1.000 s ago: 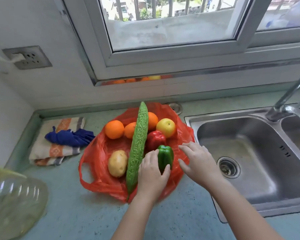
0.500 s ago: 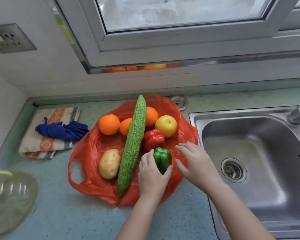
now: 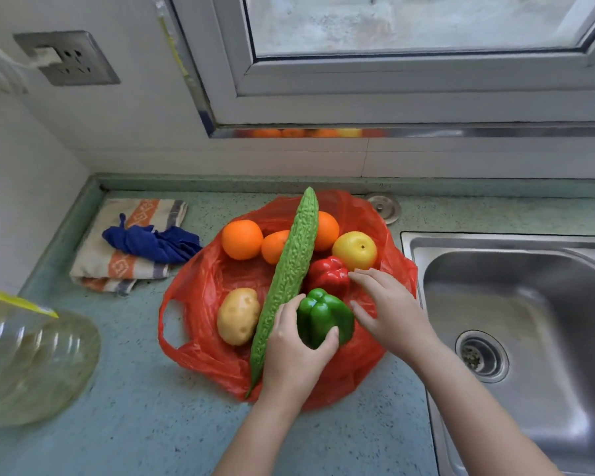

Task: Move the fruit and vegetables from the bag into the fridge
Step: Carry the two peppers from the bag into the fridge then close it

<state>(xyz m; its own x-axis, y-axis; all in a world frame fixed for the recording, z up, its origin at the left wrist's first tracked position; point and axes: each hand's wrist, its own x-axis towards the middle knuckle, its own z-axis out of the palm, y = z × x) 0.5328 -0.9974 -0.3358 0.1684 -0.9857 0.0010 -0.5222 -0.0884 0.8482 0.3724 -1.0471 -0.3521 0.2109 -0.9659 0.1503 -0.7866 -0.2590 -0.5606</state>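
A red plastic bag point(image 3: 200, 297) lies spread flat on the counter with produce on it. A long bitter gourd point(image 3: 289, 276) runs down its middle. Left of the gourd lie an orange point(image 3: 242, 239) and a potato point(image 3: 238, 316). Two more oranges point(image 3: 327, 230) peek out beside the gourd, with a yellow fruit point(image 3: 354, 250) and a red pepper point(image 3: 327, 274) to the right. My left hand point(image 3: 294, 352) grips the green pepper point(image 3: 323, 314). My right hand point(image 3: 389, 309) hovers with fingers spread, fingertips at the red pepper.
A steel sink point(image 3: 529, 321) with a drain lies right of the bag. A folded striped towel point(image 3: 117, 266) with a blue cloth point(image 3: 152, 240) on it rests at the left. A clear plastic bottle point(image 3: 28, 359) sits at the near left. Behind are a wall, a socket and a window.
My left hand has closed more firmly around the green pepper. My right hand's fingers have reached forward to the red pepper. The camera has tilted down and moved closer.
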